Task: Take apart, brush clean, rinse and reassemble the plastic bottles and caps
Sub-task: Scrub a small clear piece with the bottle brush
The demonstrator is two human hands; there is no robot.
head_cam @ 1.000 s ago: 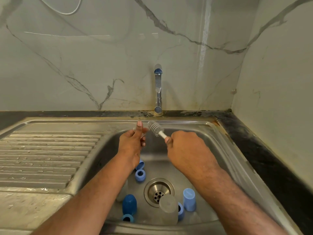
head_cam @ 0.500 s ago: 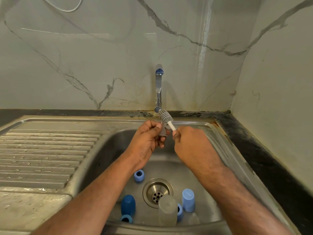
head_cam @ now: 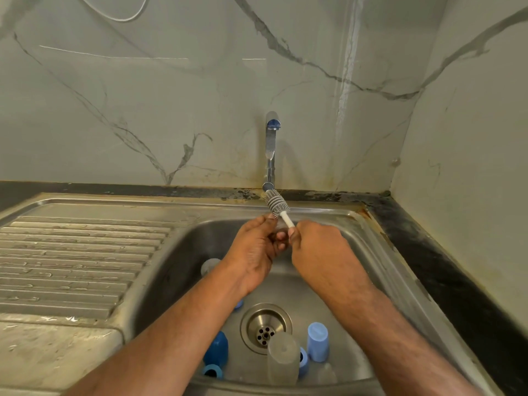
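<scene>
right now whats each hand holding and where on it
The right hand grips the bottle brush by its white handle, bristle head up near the tap. The left hand is curled beside the bristles; whether it holds anything cannot be told.

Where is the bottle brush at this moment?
The bottle brush is held up over the back of the sink, just under the tap; the right hand grips its white handle.

Grey-bristled bottle brush (head_cam: 276, 205) angled up beneath the tap, light blue cap (head_cam: 317, 341) upright, dark blue cap (head_cam: 217, 350), clear bottle (head_cam: 283, 358) by the drain
</scene>
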